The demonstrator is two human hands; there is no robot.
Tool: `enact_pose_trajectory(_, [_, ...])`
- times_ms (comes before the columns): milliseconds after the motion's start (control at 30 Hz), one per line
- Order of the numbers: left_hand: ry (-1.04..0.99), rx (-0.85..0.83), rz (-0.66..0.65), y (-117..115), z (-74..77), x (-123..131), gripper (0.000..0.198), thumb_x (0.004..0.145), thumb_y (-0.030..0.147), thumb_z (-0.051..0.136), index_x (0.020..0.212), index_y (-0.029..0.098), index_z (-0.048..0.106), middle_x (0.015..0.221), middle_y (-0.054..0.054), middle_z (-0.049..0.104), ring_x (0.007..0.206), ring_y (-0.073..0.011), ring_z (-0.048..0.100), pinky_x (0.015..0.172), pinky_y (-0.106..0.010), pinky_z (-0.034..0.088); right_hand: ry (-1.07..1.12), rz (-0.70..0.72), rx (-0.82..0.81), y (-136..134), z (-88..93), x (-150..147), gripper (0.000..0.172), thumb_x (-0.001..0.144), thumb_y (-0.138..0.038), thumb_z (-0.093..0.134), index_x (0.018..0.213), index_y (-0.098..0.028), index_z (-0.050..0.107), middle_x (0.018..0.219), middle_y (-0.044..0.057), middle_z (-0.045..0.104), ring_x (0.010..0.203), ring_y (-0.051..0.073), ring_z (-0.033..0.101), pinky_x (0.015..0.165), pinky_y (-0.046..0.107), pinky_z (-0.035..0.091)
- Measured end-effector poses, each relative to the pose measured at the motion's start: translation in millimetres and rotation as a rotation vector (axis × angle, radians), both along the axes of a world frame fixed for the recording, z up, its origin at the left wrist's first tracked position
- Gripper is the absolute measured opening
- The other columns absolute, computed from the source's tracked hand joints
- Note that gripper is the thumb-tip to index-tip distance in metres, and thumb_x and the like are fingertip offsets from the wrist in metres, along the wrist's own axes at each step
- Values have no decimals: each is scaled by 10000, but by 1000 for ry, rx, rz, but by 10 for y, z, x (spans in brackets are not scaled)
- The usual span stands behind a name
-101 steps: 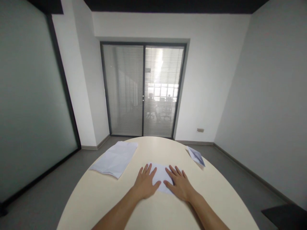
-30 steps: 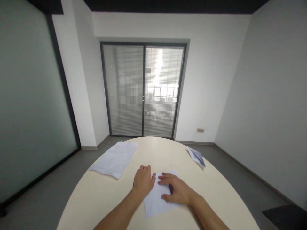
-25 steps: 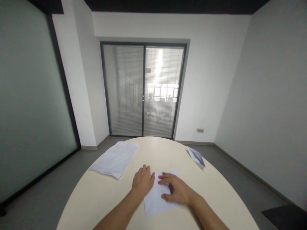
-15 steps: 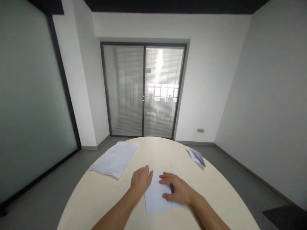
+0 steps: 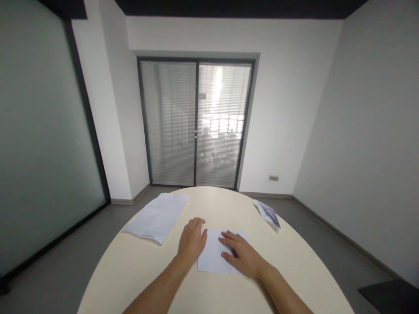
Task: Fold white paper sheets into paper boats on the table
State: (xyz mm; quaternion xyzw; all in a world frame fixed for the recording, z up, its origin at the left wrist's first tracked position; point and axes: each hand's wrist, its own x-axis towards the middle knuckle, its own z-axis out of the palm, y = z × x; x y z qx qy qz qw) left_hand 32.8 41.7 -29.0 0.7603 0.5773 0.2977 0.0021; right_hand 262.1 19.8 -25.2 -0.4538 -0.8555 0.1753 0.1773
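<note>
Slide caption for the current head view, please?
Left hand and right hand at a white sheet on a pale table, more paper beyond.

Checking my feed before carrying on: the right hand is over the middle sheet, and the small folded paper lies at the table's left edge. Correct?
Not quite: the head view shows the small folded paper at the right edge of the table. The right hand is over the middle sheet.

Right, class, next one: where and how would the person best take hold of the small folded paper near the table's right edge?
Probably by the near edge of the folded paper, coming from the near side with the right hand, the closer one: thumb below, fingers above. That edge seems slightly raised, with shadow under it on the table.
</note>
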Motion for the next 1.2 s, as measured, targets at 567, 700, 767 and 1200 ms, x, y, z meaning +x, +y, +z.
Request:
enact_pose_trajectory(567, [208, -294, -296, -103, -208, 86, 578, 986, 503, 310, 1500, 239, 328, 1600, -84, 180, 1475, -302, 101, 1183, -507, 137, -199, -357, -25, 138, -221, 57, 755, 898, -713, 312, 1508, -268, 311, 1596, 51, 221, 1470, 354, 143, 1173, 572, 133])
enact_pose_trajectory(700, [237, -236, -189, -6, -284, 46, 568, 979, 513, 345, 1470, 230, 389, 1567, -101, 285, 1458, -314, 192, 1179, -529, 129, -189, -402, 52, 184, -238, 84, 680, 915, -649, 364, 1460, -245, 420, 1565, 82, 310, 1460, 358, 191, 1165, 585, 137])
enact_pose_trajectory(767, [246, -190, -132, 45, -289, 6, 526, 986, 473, 363, 1441, 218, 434, 1536, -105, 355, 1441, -306, 253, 1179, -528, 132, -172, -320, 68, 154, -180, 65, 634, 935, -606, 357, 1435, -230, 460, 1562, 85, 317, 1468, 329, 181, 1178, 558, 122])
enact_pose_trajectory(1200, [182, -239, -349, -80, -154, 3, 568, 968, 484, 407, 1487, 257, 355, 1587, -93, 225, 1467, -298, 158, 1180, -491, 172, -133, -163, -65, 45, -83, -31, 774, 870, -728, 386, 1501, -286, 319, 1601, 43, 202, 1479, 355, 69, 1191, 537, 88])
